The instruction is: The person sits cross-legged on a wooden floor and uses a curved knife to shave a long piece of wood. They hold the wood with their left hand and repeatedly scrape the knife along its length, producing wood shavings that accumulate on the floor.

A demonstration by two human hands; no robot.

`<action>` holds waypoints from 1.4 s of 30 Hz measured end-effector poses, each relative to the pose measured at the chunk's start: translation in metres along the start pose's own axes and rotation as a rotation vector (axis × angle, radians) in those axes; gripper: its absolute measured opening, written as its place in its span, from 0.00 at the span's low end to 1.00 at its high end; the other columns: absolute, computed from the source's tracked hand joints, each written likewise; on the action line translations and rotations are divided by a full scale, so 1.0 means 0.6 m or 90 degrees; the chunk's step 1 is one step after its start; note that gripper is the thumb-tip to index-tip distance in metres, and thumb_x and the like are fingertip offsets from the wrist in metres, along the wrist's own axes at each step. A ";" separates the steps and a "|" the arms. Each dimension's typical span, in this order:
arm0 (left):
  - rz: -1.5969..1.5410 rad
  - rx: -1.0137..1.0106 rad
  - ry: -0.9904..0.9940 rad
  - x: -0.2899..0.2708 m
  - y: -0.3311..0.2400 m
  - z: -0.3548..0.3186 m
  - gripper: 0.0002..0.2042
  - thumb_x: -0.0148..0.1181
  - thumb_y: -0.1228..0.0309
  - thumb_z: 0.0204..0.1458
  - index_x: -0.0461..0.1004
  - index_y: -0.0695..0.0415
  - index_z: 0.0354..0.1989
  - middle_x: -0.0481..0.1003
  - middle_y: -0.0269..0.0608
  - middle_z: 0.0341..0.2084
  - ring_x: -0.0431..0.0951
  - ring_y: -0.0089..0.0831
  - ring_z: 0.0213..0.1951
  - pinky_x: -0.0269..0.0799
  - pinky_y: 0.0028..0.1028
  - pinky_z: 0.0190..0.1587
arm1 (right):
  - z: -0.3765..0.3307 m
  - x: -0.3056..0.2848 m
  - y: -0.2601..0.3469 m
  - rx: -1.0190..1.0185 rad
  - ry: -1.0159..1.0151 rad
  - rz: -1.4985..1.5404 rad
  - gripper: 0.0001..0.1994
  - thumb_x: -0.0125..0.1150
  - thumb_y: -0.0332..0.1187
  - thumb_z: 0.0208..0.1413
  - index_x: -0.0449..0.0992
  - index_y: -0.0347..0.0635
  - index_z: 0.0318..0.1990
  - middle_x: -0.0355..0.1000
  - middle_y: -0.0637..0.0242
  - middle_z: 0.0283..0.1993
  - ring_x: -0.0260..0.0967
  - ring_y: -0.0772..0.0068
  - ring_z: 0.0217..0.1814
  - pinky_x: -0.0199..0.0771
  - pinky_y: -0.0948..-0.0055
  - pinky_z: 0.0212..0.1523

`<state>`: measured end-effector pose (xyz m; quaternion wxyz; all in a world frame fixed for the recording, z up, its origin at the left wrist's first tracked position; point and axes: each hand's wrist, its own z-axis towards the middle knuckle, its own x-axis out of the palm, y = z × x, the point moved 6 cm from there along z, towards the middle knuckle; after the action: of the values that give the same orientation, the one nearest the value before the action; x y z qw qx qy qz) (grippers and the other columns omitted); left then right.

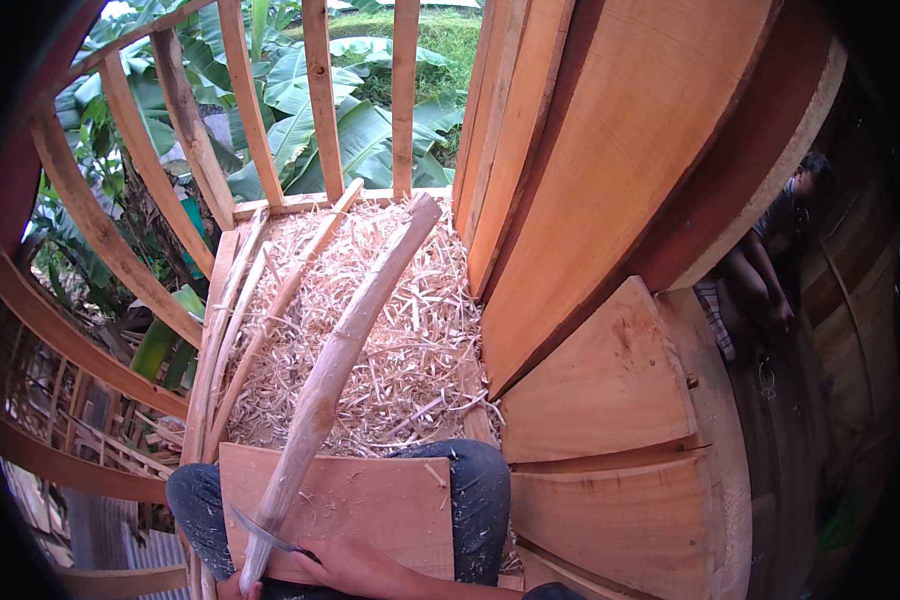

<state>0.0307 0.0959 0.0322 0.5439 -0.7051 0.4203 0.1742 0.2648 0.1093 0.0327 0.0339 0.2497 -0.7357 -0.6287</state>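
A long peeled wooden stick (342, 350) slants from my lap up toward the far side, its thick end farthest away. My left hand (236, 587), mostly cut off by the lower edge, is closed around its near end. In my right hand (358, 568) is a knife, whose thin curved blade (260, 530) lies across the stick near that end. The knife's handle is mostly hidden by my fingers. Under the stick, a flat wooden board (385, 510) rests across my thighs, with a few shavings on it.
Wood shavings (410, 340) cover the floor ahead. Thin wooden strips (232, 330) lean along the left side, by a slatted railing (320, 100). Large planks (610, 150) stand close on my right, with more boards (610, 500) below. Another person (770, 240) is at the far right.
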 end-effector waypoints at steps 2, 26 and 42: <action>0.018 -0.042 0.040 0.004 -0.009 0.012 0.18 0.49 0.62 0.54 0.70 0.66 0.44 0.74 0.55 0.30 0.75 0.44 0.33 0.68 0.36 0.36 | -0.004 -0.030 0.001 0.034 -0.013 -0.014 0.19 0.44 0.46 0.58 0.71 0.39 0.43 0.71 0.43 0.31 0.69 0.40 0.34 0.69 0.51 0.36; -0.034 -0.053 0.041 0.027 -0.057 -0.031 0.18 0.50 0.61 0.52 0.72 0.63 0.43 0.75 0.56 0.31 0.76 0.45 0.35 0.69 0.36 0.38 | -0.015 -0.146 0.015 0.044 -0.263 -0.259 0.21 0.49 0.53 0.55 0.74 0.41 0.30 0.68 0.55 0.16 0.69 0.52 0.18 0.68 0.58 0.19; -0.072 -0.059 0.033 0.064 -0.062 -0.025 0.15 0.52 0.62 0.52 0.71 0.65 0.32 0.68 0.48 0.14 0.72 0.33 0.19 0.65 0.31 0.26 | -0.023 -0.181 -0.007 0.130 -0.320 -0.420 0.29 0.46 0.60 0.52 0.77 0.40 0.23 0.69 0.56 0.15 0.71 0.57 0.19 0.69 0.62 0.19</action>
<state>0.0790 0.0689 0.0335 0.5084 -0.7563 0.3857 0.1441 0.3657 0.1411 0.0602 -0.3742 0.3130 -0.6600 -0.5713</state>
